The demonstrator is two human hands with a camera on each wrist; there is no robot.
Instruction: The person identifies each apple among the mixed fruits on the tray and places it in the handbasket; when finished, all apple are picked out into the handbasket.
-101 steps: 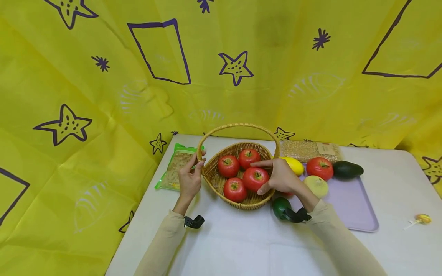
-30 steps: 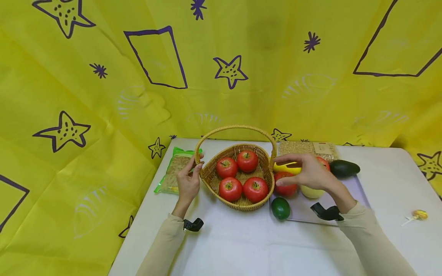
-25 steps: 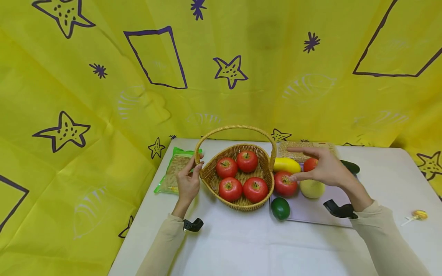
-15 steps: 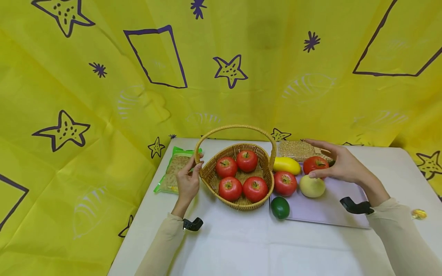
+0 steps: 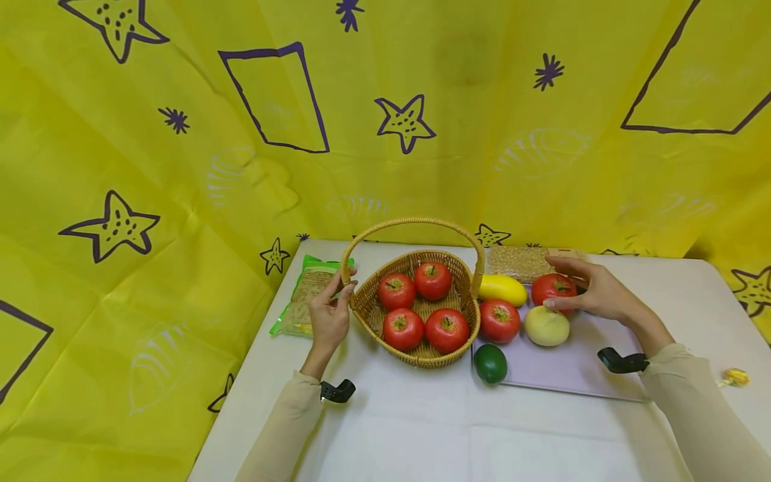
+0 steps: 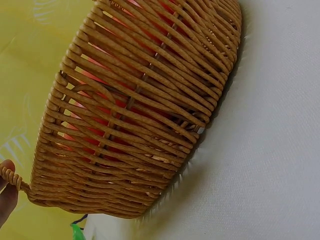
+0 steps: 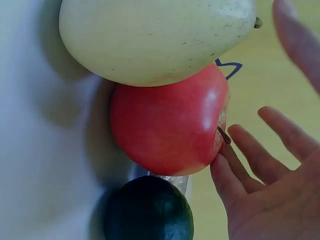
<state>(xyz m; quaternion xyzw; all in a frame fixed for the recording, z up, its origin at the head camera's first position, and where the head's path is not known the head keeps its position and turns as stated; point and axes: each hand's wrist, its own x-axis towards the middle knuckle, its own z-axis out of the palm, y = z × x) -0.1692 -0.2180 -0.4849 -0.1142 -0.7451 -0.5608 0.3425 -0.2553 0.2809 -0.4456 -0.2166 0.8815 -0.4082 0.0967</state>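
My left hand (image 5: 329, 320) pinches the base of the handle of a wicker basket (image 5: 435, 362); in the left wrist view its fingertips hold the wrapped handle beside the basket's woven wall (image 6: 135, 107). Several red apples lie inside. On the right, my right hand (image 5: 605, 294) hovers with thumb and fingers spread around a red apple (image 5: 549, 288) at the tray's back. The right wrist view shows that apple (image 7: 165, 125) between a pale yellow-green pear (image 7: 155, 37) and a dark green avocado (image 7: 150, 210). One finger is close to the apple; contact is unclear.
A lilac tray (image 5: 593, 361) carries the fruit, including a second apple (image 5: 499, 320) and a yellow mango-like fruit (image 5: 502, 290). A green fruit (image 5: 490, 363) sits at its near left corner. Bagged grain (image 5: 518, 263), a green-edged packet (image 5: 306, 301) and a lollipop (image 5: 735, 377) lie around.
My right hand let go of an apple in the basket and moved right, over the tray, to the apple at its back. My left hand stayed on the basket handle.
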